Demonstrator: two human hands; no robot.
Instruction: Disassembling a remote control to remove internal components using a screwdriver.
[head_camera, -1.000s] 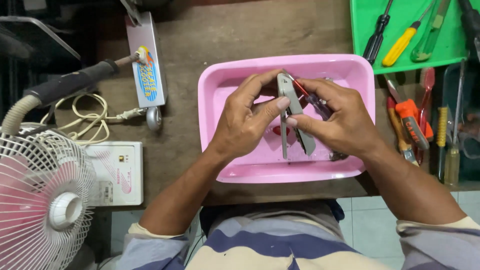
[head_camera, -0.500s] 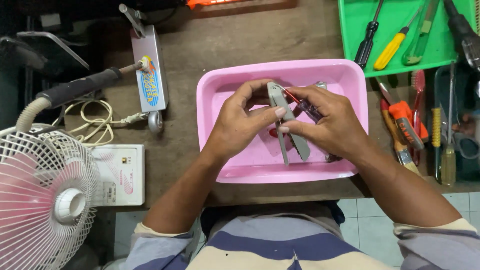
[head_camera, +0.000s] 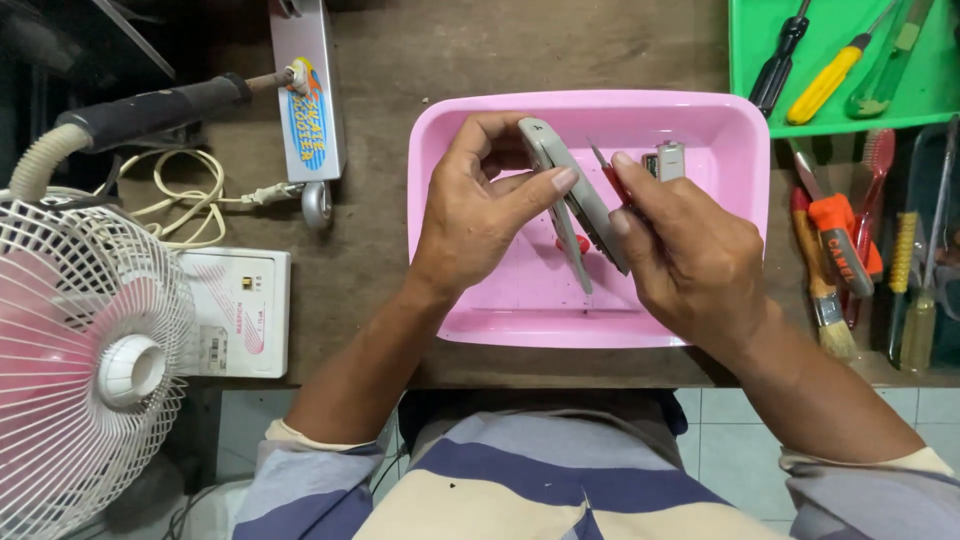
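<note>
Over the pink tub (head_camera: 480, 320), the left hand (head_camera: 475, 215) and right hand (head_camera: 690, 255) both hold tight a long grey gadget (head_camera: 575, 190), slanting from far-left down to near-right.

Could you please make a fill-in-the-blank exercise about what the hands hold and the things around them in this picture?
1. Both hands, the left hand and the right hand, hold a grey device above a tray whose colour is ____.
2. The yellow-handled screwdriver lies in a tray whose colour is ____.
3. The fan stands at the person's ____ side.

Missing words: pink; green; left
</note>
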